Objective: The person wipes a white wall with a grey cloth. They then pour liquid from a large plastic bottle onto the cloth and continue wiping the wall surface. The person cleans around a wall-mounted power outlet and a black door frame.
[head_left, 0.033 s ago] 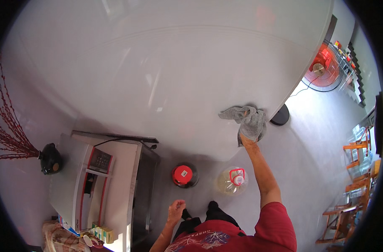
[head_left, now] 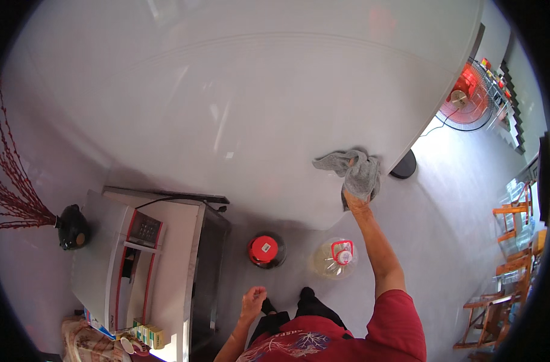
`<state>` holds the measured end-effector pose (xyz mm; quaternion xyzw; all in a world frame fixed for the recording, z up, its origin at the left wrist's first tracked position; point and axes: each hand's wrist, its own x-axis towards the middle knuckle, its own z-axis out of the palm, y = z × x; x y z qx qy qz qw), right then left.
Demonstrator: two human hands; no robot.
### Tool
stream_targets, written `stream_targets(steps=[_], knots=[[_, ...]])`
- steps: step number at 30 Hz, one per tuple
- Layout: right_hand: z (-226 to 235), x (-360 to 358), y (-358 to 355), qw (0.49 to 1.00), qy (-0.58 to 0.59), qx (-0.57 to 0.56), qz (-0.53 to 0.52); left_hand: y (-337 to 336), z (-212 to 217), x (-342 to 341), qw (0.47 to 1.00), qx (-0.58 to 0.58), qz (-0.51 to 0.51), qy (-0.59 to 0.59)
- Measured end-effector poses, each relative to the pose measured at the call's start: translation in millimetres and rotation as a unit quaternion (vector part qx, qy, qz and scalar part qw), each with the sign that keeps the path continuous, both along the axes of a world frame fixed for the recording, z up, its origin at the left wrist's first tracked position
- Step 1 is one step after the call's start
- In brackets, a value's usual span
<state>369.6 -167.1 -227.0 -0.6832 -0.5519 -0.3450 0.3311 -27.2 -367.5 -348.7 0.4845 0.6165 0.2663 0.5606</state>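
Head view: right hand (head_left: 354, 196) has its fingers clamped on a grey cloth (head_left: 353, 168), pressed flat vs. the white wall (head_left: 238, 102), low & to the right. Left hand (head_left: 252, 300) hangs free by the hip, fingers curled together, empty. No smears visible on the wall, so can't tell how much is wiped vs. left. 2 jugs on the floor: red-capped jug (head_left: 266, 250), clear jug (head_left: 336, 258).

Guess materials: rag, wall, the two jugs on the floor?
Rag: soft grey cloth, folds limply, maybe microfibre. Wall: smooth glossy white, shows reflections; paint or panel, unclear. Clear jug: see-through plastic, red handle. Dark jug: likely plastic, red cap.
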Motion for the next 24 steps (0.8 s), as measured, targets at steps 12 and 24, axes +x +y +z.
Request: stream_targets(steps=[12,24], knots=[[53,-34,80,0.985,-0.11,0.123,0.044,94,-46,-158,0.923,0.187,-0.071,0.329],[-52,-108,114,0.935,-0.272,0.076,0.215,171,-121,-205,0.781,0.148,-0.132,0.593]])
